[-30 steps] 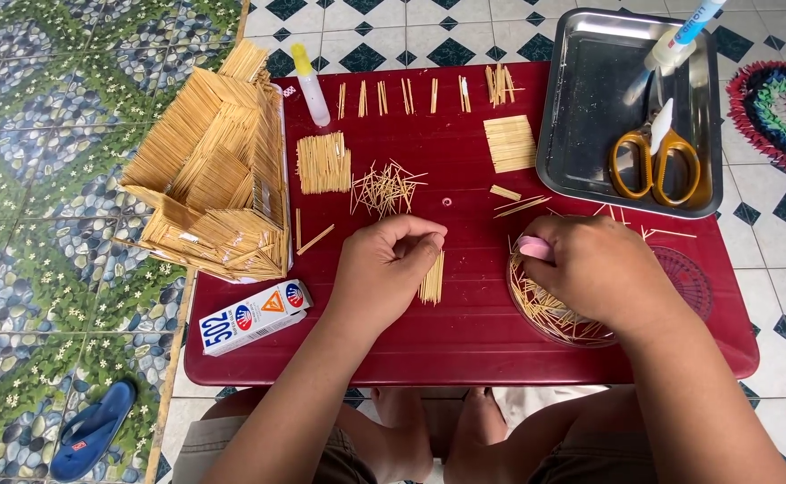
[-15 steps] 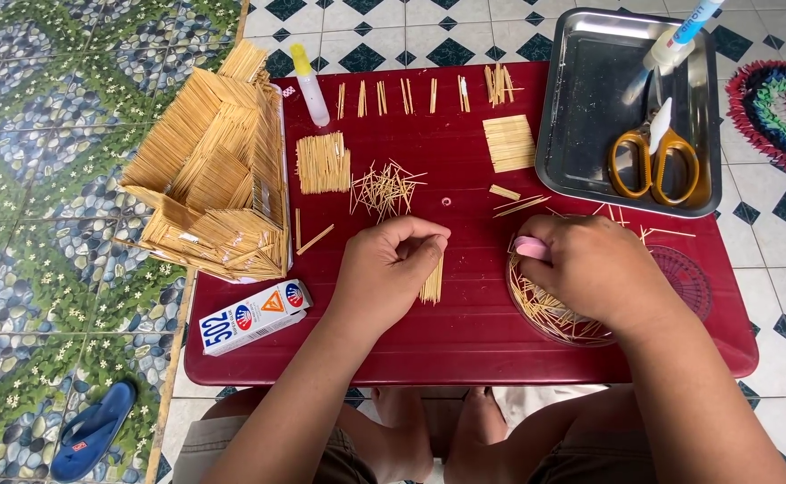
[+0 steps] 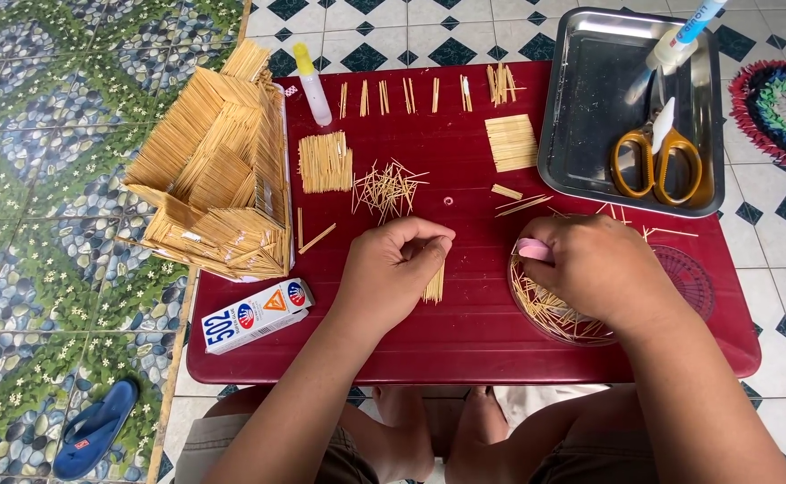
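Observation:
On the red table (image 3: 465,345), my left hand (image 3: 393,269) is curled over a small bundle of glued toothpicks (image 3: 433,285), fingers pinched on its top. My right hand (image 3: 595,269) rests over a round clear dish of loose toothpicks (image 3: 545,314) and grips a small pink object (image 3: 532,249). A loose heap of toothpicks (image 3: 388,188) lies just beyond my left hand.
A toothpick model house (image 3: 218,170) stands at the table's left. A glue box (image 3: 257,315) lies at the front left, a glue bottle (image 3: 312,85) at the back. Flat toothpick panels (image 3: 326,161) (image 3: 511,142) lie mid-table. A metal tray (image 3: 590,134) holds orange scissors (image 3: 657,157).

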